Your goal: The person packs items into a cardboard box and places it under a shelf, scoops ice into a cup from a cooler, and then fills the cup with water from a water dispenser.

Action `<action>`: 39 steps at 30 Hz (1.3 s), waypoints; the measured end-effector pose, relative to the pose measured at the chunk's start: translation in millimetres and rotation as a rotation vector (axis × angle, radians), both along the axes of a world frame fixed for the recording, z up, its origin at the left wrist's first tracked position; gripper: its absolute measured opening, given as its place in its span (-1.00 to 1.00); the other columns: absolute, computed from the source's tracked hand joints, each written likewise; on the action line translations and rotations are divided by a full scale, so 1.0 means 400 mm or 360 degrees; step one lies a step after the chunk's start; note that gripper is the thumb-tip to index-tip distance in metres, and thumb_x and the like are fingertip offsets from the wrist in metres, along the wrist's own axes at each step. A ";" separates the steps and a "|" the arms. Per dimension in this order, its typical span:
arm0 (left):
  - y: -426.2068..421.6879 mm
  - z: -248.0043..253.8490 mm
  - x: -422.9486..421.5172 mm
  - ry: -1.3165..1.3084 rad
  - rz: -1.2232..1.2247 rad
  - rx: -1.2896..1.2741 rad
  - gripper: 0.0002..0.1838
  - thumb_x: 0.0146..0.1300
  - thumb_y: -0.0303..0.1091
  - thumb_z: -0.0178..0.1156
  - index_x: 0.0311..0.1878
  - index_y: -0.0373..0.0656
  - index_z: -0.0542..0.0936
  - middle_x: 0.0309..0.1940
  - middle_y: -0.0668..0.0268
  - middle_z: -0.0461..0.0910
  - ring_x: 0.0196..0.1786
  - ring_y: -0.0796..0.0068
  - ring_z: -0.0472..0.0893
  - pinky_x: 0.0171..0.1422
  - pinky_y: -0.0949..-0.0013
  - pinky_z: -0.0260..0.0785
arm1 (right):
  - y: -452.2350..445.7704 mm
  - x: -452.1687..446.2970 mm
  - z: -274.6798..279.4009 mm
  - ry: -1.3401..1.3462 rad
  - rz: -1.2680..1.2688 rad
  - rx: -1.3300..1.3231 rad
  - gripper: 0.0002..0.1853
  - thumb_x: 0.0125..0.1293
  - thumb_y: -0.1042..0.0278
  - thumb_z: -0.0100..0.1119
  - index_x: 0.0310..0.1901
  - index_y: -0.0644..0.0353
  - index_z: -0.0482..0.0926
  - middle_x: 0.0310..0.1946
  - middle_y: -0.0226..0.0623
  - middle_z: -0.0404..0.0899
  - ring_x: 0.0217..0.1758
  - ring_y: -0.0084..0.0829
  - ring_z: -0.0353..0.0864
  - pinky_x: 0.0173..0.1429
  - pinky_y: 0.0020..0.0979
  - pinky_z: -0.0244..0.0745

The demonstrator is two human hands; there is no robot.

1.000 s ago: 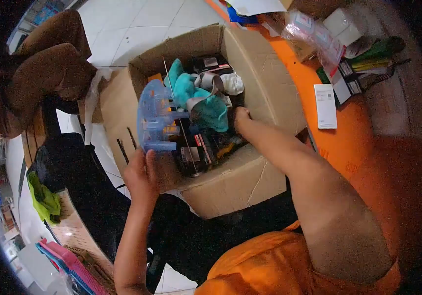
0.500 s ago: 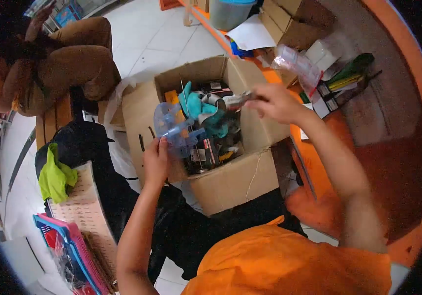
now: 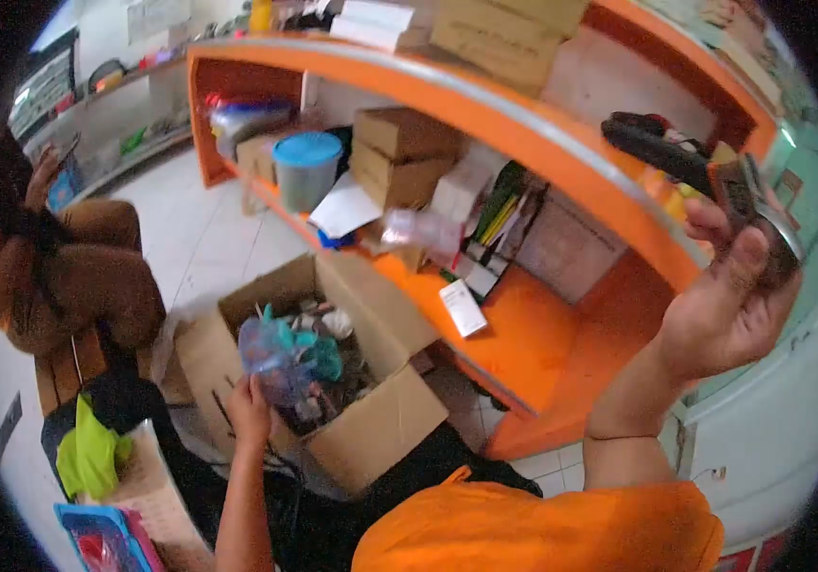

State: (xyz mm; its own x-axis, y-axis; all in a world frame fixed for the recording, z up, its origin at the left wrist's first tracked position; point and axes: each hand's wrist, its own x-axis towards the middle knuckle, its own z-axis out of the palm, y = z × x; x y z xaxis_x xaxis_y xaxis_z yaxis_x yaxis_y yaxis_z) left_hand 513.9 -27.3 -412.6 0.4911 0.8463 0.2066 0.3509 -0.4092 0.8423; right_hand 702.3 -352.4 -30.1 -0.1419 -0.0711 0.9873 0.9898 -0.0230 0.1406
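Observation:
My left hand is closed on the edge of a translucent blue plastic piece, at the left side of an open cardboard box. Inside the box, a teal item lies beside the plastic among mixed small things that are blurred. My right hand is raised at the far right, well away from the box. Its thumb and fingers grip a dark object with a curved silver edge; a black elongated part extends from it to the upper left. Its exact kind is unclear.
An orange shelf unit stands ahead, holding cardboard boxes, a blue-lidded bucket and a small white box. Another person's knees are at left, above a lime-green cloth and a blue basket.
My right hand has risen from over the box to the upper right with the dark, silver-edged object. My view has swung right; my left hand still holds the blue plastic at the box.

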 end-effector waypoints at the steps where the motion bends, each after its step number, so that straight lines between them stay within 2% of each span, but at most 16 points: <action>1: -0.004 0.016 -0.007 0.0070 0.0014 -0.0029 -0.58 0.56 -0.16 -0.02 -0.20 -0.36 0.62 -0.49 0.08 0.61 -0.40 0.15 0.60 -0.24 0.11 0.40 | -0.004 -0.019 0.010 0.0089 -0.0133 0.0006 -0.72 0.51 0.37 0.14 0.04 0.48 0.54 -0.14 0.04 0.69 -0.30 -0.35 0.73 -0.20 -0.41 0.65; 3: 0.015 0.013 -0.011 -0.0012 -0.0010 -0.0226 -0.57 0.57 -0.14 -0.03 -0.21 -0.35 0.62 -0.50 0.12 0.60 -0.41 0.19 0.59 -0.25 0.12 0.40 | -0.008 -0.045 0.025 0.0309 -0.0369 0.0025 -0.72 0.52 0.37 0.14 0.02 0.48 0.56 -0.14 -0.03 0.69 -0.30 -0.40 0.72 -0.19 -0.46 0.62; 4: 0.022 0.010 -0.011 -0.0042 -0.0025 -0.0332 -0.56 0.57 -0.14 -0.04 -0.22 -0.35 0.62 -0.51 0.13 0.59 -0.42 0.22 0.59 -0.26 0.12 0.40 | -0.017 -0.032 0.035 0.0381 -0.0306 -0.0060 -0.77 0.46 0.40 0.22 0.06 0.31 0.59 -0.23 -0.18 0.72 -0.28 -0.43 0.73 -0.18 -0.48 0.59; 7: 0.021 0.016 -0.008 -0.0147 -0.0017 -0.0386 -0.57 0.56 -0.14 -0.03 -0.20 -0.36 0.63 -0.47 0.09 0.63 -0.38 0.17 0.62 -0.21 0.08 0.42 | -0.022 0.007 0.058 0.0341 -0.0785 -0.0357 -0.79 0.43 0.39 0.22 0.04 0.19 0.61 -0.21 -0.15 0.73 -0.28 -0.29 0.75 -0.13 -0.35 0.63; 10: 0.085 -0.138 0.019 -0.0359 0.0029 -0.0144 -0.58 0.55 -0.16 -0.01 -0.18 -0.36 0.63 -0.42 0.04 0.66 -0.33 0.08 0.65 -0.16 0.05 0.43 | 0.025 0.042 0.096 0.0038 -0.1429 -0.0752 -0.78 0.40 0.28 0.21 0.00 0.13 0.64 -0.17 -0.05 0.71 -0.22 -0.05 0.73 -0.05 -0.14 0.62; 12: 0.059 -0.070 0.002 -0.0096 0.0056 0.0041 -0.59 0.54 -0.17 0.00 -0.16 -0.37 0.64 -0.38 0.02 0.68 -0.25 0.01 0.67 -0.08 0.02 0.43 | 0.067 0.147 0.093 0.0112 -0.1496 -0.0937 -0.72 0.40 0.14 0.16 -0.06 0.14 0.67 -0.19 0.06 0.68 -0.14 0.13 0.67 -0.02 0.04 0.54; 14: 0.086 -0.119 0.004 -0.0180 0.0014 -0.0010 -0.58 0.55 -0.15 -0.01 -0.17 -0.36 0.64 -0.43 0.06 0.66 -0.32 0.11 0.69 -0.19 0.09 0.46 | 0.112 0.222 0.090 0.0367 -0.1526 -0.1092 -0.63 0.36 -0.02 0.19 -0.04 0.09 0.70 -0.18 0.00 0.68 -0.12 0.07 0.66 0.01 -0.01 0.52; 18: 0.042 -0.033 0.007 -0.0254 -0.0006 -0.0345 -0.55 0.57 -0.12 -0.02 -0.18 -0.36 0.63 -0.49 0.16 0.62 -0.49 0.34 0.65 -0.37 0.27 0.48 | 0.160 0.192 0.104 0.0555 -0.1827 -0.1129 -0.63 0.37 -0.03 0.20 -0.05 0.09 0.71 -0.21 -0.01 0.69 -0.10 0.09 0.67 0.03 -0.04 0.52; 20: 0.047 -0.032 -0.002 -0.0184 -0.0009 -0.0272 -0.55 0.58 -0.11 -0.03 -0.18 -0.35 0.63 -0.49 0.21 0.61 -0.55 0.46 0.61 -0.43 0.35 0.48 | 0.108 0.355 0.106 0.0220 -0.1685 -0.1037 -0.60 0.37 -0.05 0.21 -0.05 0.12 0.71 -0.19 0.01 0.69 -0.08 0.08 0.68 0.05 -0.05 0.52; 21: 0.040 -0.027 -0.001 -0.0226 0.0026 -0.0362 -0.56 0.58 -0.11 -0.03 -0.15 -0.35 0.62 -0.46 0.21 0.61 -0.54 0.46 0.62 -0.42 0.35 0.51 | 0.097 0.417 0.099 0.0058 -0.1603 -0.0986 -0.59 0.37 -0.06 0.21 -0.04 0.14 0.70 -0.18 0.02 0.69 -0.07 0.07 0.68 0.06 -0.06 0.51; 25: 0.040 -0.052 0.005 -0.0405 0.0002 -0.0812 -0.58 0.58 -0.11 -0.03 -0.02 -0.33 0.61 -0.37 0.21 0.65 -0.48 0.45 0.65 -0.37 0.36 0.58 | 0.090 0.498 0.147 0.0807 -0.1877 -0.1473 -0.55 0.46 -0.05 0.09 0.00 0.21 0.68 -0.06 0.14 0.66 0.03 0.12 0.64 0.14 -0.10 0.50; 27: 0.029 -0.045 0.006 -0.0453 0.0001 -0.1062 -0.57 0.58 -0.10 -0.03 0.03 -0.32 0.60 -0.33 0.21 0.66 -0.45 0.44 0.66 -0.36 0.37 0.59 | 0.068 0.539 0.125 0.0520 -0.1656 -0.1258 -0.52 0.49 -0.05 0.03 0.04 0.25 0.65 -0.03 0.16 0.65 0.07 0.12 0.63 0.14 -0.09 0.50; 29: -0.004 -0.005 0.017 -0.0491 0.0097 -0.1274 -0.57 0.59 -0.09 -0.03 0.07 -0.31 0.59 -0.30 0.21 0.66 -0.43 0.42 0.67 -0.35 0.37 0.59 | 0.125 0.361 0.058 0.0323 -0.1570 -0.0914 -0.55 0.49 0.00 0.05 0.05 0.26 0.64 -0.01 0.14 0.65 0.09 0.09 0.64 0.14 -0.10 0.51; 31: -0.010 -0.013 0.019 -0.0475 0.0037 -0.1272 -0.58 0.58 -0.10 -0.01 0.09 -0.31 0.58 -0.29 0.20 0.67 -0.42 0.40 0.67 -0.34 0.36 0.60 | 0.190 0.215 -0.058 0.0261 -0.1000 -0.0958 -0.56 0.36 0.04 0.18 0.09 0.22 0.63 -0.02 0.08 0.65 0.07 0.05 0.63 0.13 -0.12 0.50; 35: -0.049 -0.006 0.031 -0.0445 -0.0032 -0.1458 -0.61 0.58 -0.15 0.02 0.16 -0.31 0.53 -0.17 0.16 0.68 -0.32 0.33 0.72 -0.22 0.30 0.64 | 0.318 0.061 -0.522 0.0534 0.0225 -0.1809 -0.19 -0.07 0.06 0.59 0.26 0.10 0.52 -0.04 -0.07 0.62 0.07 -0.04 0.59 0.20 -0.08 0.44; 39: -0.137 0.045 0.060 -0.0565 -0.0332 -0.1638 -0.62 0.57 -0.21 0.04 0.25 -0.28 0.49 0.01 0.14 0.65 -0.02 0.30 0.70 0.09 0.25 0.58 | 0.369 0.046 -0.860 0.0632 0.0342 -0.1907 -0.20 0.10 0.10 0.47 0.38 0.07 0.37 -0.03 0.02 0.63 0.05 0.00 0.63 0.15 -0.04 0.49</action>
